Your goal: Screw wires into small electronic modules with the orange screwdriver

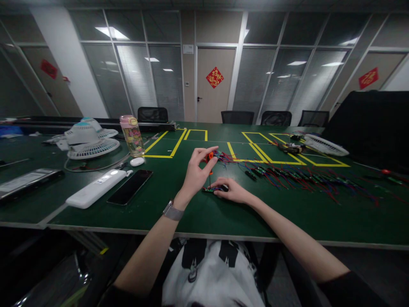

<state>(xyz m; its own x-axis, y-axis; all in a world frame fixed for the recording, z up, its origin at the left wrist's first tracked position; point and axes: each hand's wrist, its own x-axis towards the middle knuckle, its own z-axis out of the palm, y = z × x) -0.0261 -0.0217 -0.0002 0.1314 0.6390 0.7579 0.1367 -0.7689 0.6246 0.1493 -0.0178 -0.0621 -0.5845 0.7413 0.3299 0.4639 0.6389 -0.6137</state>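
Note:
My left hand [196,172] is raised above the green table [191,213], fingers pinched round the orange handle of a small screwdriver [210,164] that stands upright with its tip down. My right hand [231,192] lies on the table, fingers pressing down a small circuit board [211,189] right under the screwdriver tip. A bundle of red and blue wires [223,157] lies just behind my left fingertips. A watch sits on my left wrist.
A row of several small boards with red and blue wires [303,177] stretches to the right. To the left lie a black phone [130,186], a white power bank [96,189], a drink bottle [131,135], a white mouse [137,161] and fans [89,143]. Yellow tape marks the far table.

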